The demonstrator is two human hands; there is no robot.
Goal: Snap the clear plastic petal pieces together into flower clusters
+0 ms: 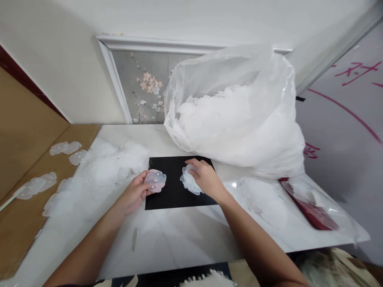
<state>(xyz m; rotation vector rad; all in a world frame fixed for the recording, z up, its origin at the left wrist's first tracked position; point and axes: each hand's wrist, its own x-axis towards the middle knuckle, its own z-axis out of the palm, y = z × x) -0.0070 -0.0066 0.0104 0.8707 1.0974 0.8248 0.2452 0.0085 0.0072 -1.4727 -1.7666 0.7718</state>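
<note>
My left hand [134,193] holds a translucent, flower-shaped plastic piece [155,180] by its edge, just above the left side of a black mat [173,191]. My right hand [205,177] grips a second translucent plastic piece [189,181] over the right part of the same mat. The two pieces are apart, with bare black mat between them. Both forearms reach in from the bottom of the view.
A large clear plastic bag [236,115] full of white pieces stands behind the mat. A loose heap of pieces [101,167] lies left, with a few more pieces on brown cardboard [24,223]. A red packet in clear wrap [311,207] lies right on the white table [179,239].
</note>
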